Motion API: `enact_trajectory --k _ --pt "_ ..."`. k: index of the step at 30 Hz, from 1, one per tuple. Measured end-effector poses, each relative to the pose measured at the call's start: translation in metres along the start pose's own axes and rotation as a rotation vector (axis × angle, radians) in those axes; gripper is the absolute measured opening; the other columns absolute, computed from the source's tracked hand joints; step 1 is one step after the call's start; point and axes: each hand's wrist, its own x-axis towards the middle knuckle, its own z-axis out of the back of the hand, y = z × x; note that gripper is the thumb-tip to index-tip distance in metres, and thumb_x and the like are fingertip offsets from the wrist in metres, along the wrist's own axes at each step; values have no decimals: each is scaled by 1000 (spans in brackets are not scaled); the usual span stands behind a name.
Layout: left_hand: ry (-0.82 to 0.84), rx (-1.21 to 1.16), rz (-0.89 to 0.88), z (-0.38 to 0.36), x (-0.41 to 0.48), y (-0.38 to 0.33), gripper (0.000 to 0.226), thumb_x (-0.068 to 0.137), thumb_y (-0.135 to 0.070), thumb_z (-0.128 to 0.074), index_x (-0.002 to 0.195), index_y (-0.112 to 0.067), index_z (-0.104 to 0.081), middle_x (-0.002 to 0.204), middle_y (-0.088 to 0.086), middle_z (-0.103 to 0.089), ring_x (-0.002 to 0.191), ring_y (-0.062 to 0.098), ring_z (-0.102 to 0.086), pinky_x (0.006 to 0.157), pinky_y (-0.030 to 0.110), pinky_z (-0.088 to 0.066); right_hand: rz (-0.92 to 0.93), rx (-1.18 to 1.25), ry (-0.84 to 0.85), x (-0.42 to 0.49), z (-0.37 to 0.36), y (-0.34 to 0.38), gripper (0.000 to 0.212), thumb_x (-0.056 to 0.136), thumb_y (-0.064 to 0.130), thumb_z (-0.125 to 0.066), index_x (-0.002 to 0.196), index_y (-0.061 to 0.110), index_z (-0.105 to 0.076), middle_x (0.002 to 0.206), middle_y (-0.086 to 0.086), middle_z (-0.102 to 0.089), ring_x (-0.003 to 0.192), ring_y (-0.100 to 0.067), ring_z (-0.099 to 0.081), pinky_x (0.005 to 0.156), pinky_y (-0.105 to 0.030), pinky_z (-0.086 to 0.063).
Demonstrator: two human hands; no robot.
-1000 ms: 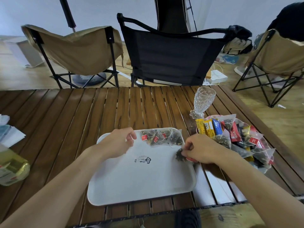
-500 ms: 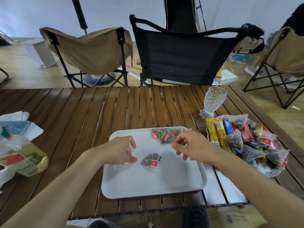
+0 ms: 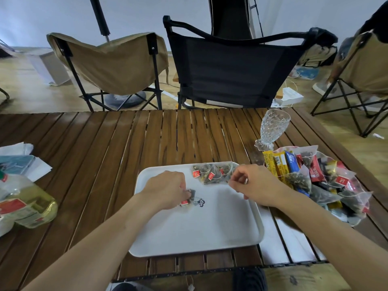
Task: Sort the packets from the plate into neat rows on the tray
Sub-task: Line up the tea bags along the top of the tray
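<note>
A white tray (image 3: 210,232) lies on the wooden table in front of me. Along its far edge sit a few clear tea bag packets with red tags (image 3: 212,173). My left hand (image 3: 168,189) is curled over one more tea bag packet (image 3: 189,198) near the tray's middle and pinches it. My right hand (image 3: 254,183) hovers over the tray's far right corner, fingers curled, touching the edge of the row of packets. To the right, a clear plate (image 3: 357,221) is heaped with tea bags and yellow, blue and red packets (image 3: 310,175).
A cut-glass goblet (image 3: 270,127) stands just behind the plate. At the left edge lie a plastic bottle of yellow liquid (image 3: 27,206) and some papers (image 3: 21,162). Folding chairs (image 3: 231,66) stand behind the table.
My left hand has closed over the loose tea bag packet on the tray's middle. My right hand has drawn back a little toward the row's right end.
</note>
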Motion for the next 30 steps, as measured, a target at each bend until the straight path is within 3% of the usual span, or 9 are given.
enact_trajectory --k 2,4,6,11,13,17,22,30 --pt "-131 3 -28 0 2 3 10 97 -36 -62 99 -29 -68 106 -6 -71 98 21 -66 71 34 -46 11 5 -14 1 0 -2 9 96 29 -70 95 20 -71 83 6 -71 59 -6 -70 55 -10 -51" --pt "-242 6 -85 2 6 6 11 99 -26 -59 100 -31 -69 108 -9 -69 97 18 -66 75 35 -52 13 13 -13 1 1 -4 10 96 30 -70 95 20 -71 82 7 -71 58 -3 -69 54 -10 -50" --pt "-269 -57 -141 3 8 10 8 99 -29 -65 106 -32 -67 112 -11 -65 92 13 -64 76 35 -52 15 4 -9 1 2 -4 9 96 30 -70 95 22 -71 83 9 -71 59 -3 -70 53 -10 -49" --pt "-203 -97 -103 2 6 18 61 83 -68 -74 127 -31 -54 122 -17 -54 98 9 -59 78 32 -50 13 -17 -6 0 2 -5 8 97 31 -69 96 23 -71 86 11 -70 64 -4 -68 54 -11 -49" --pt "-162 -96 -42 0 6 22 69 79 -70 -77 128 -30 -52 117 -15 -54 100 11 -55 82 34 -50 5 -48 9 0 2 -6 9 97 32 -69 98 23 -71 89 10 -70 70 -2 -66 61 -13 -50" --pt "-151 -123 -17 -11 13 25 48 83 -54 -83 115 -26 -60 107 -9 -64 96 16 -60 78 35 -51 -6 -126 48 0 0 -9 13 98 34 -66 103 23 -72 99 7 -71 74 -3 -65 75 -22 -56" --pt "-216 -251 -122 -17 28 17 28 86 -33 -84 103 -30 -62 102 -9 -62 86 13 -59 75 34 -51 -20 -191 60 1 -3 -11 22 97 37 -66 115 25 -70 112 8 -69 101 -11 -65 93 -34 -56" --pt "-262 -266 -173 -22 45 -4 24 89 -29 -80 106 -31 -63 107 -8 -58 97 17 -60 85 42 -54 -1 -257 48 3 -5 -12 30 98 36 -64 127 27 -66 130 4 -60 114 -17 -61 98 -34 -53"
